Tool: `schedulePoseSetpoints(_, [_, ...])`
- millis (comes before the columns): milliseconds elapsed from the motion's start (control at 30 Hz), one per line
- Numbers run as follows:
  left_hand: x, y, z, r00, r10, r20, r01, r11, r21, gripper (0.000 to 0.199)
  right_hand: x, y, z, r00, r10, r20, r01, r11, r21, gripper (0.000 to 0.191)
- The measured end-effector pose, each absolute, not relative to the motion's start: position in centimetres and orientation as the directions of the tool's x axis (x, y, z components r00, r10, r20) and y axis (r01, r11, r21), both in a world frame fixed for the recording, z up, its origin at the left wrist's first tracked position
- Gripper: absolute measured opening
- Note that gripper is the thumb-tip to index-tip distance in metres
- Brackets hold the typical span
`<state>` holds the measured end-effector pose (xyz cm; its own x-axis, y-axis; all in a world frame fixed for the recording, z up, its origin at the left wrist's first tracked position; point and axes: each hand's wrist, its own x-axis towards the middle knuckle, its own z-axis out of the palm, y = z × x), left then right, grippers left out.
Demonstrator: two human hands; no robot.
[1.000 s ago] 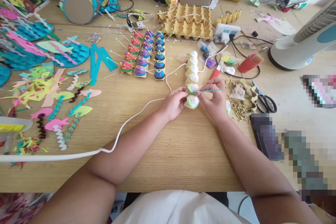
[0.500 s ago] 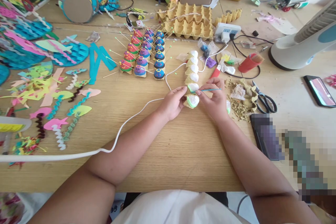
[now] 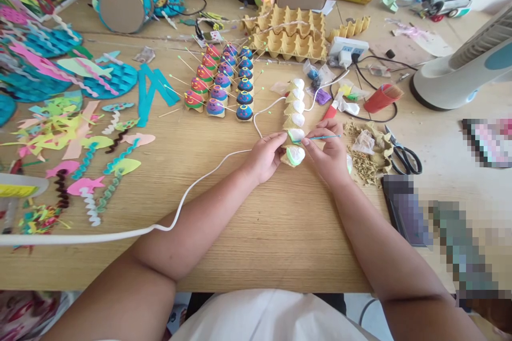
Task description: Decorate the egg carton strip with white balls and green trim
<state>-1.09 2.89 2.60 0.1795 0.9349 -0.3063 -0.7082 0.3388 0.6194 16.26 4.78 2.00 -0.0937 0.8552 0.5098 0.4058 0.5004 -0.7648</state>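
Note:
In front of me lies an egg carton strip (image 3: 296,107), its row of cups topped with white. Light green edging shows on the two cups nearest me. My left hand (image 3: 264,157) grips the strip's left side near those cups, thumb on top. Between the fingertips of my right hand (image 3: 327,152) is a thin blue stick-like tool (image 3: 323,137), its tip hidden at the fingers beside the second cup. Beyond the strip stand finished-looking rows of painted cups: red (image 3: 199,85), purple (image 3: 218,92) and blue (image 3: 245,98), with pin-like feelers.
Scissors (image 3: 410,157) and a heap of carton scraps (image 3: 366,170) lie right of my right hand. A white cable (image 3: 185,192) crosses my left forearm. Paper fish (image 3: 85,185) cover the left side; egg trays (image 3: 288,50), a power strip (image 3: 352,47) and a fan (image 3: 434,85) stand farther back.
The whole view has shifted slightly. Both hands keep nearly the same pose at the strip, with the blue tool still in my right fingers.

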Motion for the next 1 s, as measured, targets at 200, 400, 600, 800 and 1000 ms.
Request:
schedulePoseSetpoints(200, [-1.05,2.9,2.33,0.178,0.932,-0.315,-0.696,0.346,0.63,0.009,16.29,4.79,1.97,-0.09,0.849,0.521,0.46,0.499,-0.734,0.027])
schedulePoseSetpoints(400, [-0.97,2.85,2.35,0.166,0.934,-0.315,-0.708,0.335,0.621,0.007,16.28,4.65,2.09,-0.094,0.839,0.536,0.432,0.519,-0.737,0.031])
schedulePoseSetpoints(600, [-0.95,2.83,2.37,0.159,0.935,-0.318,-0.707,0.332,0.624,0.006,16.27,4.63,2.31,-0.111,0.853,0.509,0.45,0.5,-0.74,0.032])
schedulePoseSetpoints(800, [-0.92,2.77,2.44,0.164,0.934,-0.318,-0.685,0.339,0.644,0.007,16.23,4.69,2.22,-0.099,0.849,0.52,0.453,0.504,-0.736,0.029])
schedulePoseSetpoints(1000, [-0.91,2.73,2.34,0.164,0.936,-0.31,-0.678,0.336,0.654,0.007,16.27,4.78,1.99,-0.089,0.836,0.541,0.449,0.518,-0.728,0.023])
